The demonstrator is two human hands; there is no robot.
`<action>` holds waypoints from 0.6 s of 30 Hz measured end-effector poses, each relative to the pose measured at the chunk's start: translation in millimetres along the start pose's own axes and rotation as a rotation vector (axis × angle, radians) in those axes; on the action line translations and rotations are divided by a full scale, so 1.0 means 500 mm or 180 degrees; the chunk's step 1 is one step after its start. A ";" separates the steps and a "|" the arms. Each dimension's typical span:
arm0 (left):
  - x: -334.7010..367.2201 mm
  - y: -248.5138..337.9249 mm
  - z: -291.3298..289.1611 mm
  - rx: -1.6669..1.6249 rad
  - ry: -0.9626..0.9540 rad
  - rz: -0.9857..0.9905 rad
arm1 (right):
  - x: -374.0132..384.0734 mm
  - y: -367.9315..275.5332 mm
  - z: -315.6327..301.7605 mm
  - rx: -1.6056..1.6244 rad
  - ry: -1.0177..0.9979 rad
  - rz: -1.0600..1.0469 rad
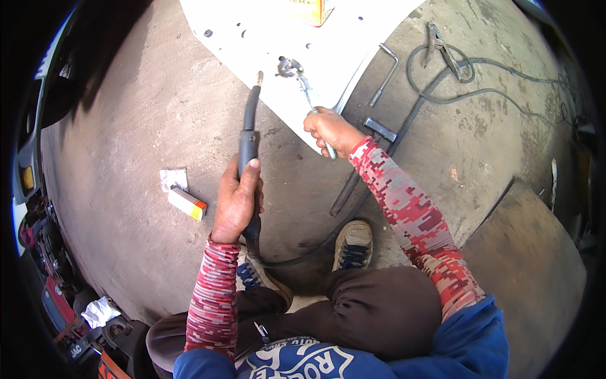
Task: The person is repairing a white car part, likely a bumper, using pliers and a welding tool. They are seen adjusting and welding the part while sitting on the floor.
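Observation:
My left hand (237,201) is wrapped round the black handle of a welding torch (249,146). The torch's bent neck points away from me, its brass-coloured tip close to the edge of a white panel (265,38). In my closed right hand (335,131) is a slim silver hand tool (307,90), either a wrench or pliers; I cannot tell which. Its far end meets a small dark metal piece (290,67) on the panel, near the torch tip. Several holes dot the panel, and glare washes out its far part.
Right of the panel lie an L-shaped wrench (386,74), a hammer (347,192) and a ground clamp (445,53) with looping cable. The torch's cable runs past my shoes (353,245). A small carton (187,204) rests at left; an orange-yellow box (312,11) stands on the panel.

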State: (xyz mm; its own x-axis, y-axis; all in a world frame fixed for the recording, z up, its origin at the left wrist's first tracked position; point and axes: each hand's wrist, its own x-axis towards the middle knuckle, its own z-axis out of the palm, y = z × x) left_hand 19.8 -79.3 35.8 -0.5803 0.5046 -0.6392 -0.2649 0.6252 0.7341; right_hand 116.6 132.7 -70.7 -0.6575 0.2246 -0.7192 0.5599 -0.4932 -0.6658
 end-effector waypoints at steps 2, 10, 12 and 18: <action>-0.004 -0.017 -0.011 0.0098 0.0231 -0.0001 | -0.016 0.016 -0.003 -0.0456 -0.0155 -0.0134; -0.008 -0.160 -0.130 -0.0142 0.1216 -0.0151 | -0.109 0.127 0.030 -0.0348 -0.0139 -0.0059; 0.023 -0.222 -0.155 0.0263 0.1485 -0.0049 | -0.117 0.143 0.036 0.0189 -0.0081 -0.0034; 0.093 -0.260 -0.161 0.1642 0.1585 -0.0285 | -0.122 0.155 0.050 0.0084 0.0440 -0.0895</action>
State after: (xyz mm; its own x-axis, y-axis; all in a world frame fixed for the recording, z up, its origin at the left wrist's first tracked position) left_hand -35.0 -184.9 -70.8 -0.8880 0.1840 -0.4213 -0.0019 0.9149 0.4036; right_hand 187.2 59.7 -73.3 -0.7089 0.4666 -0.5290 0.3513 -0.4168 -0.8384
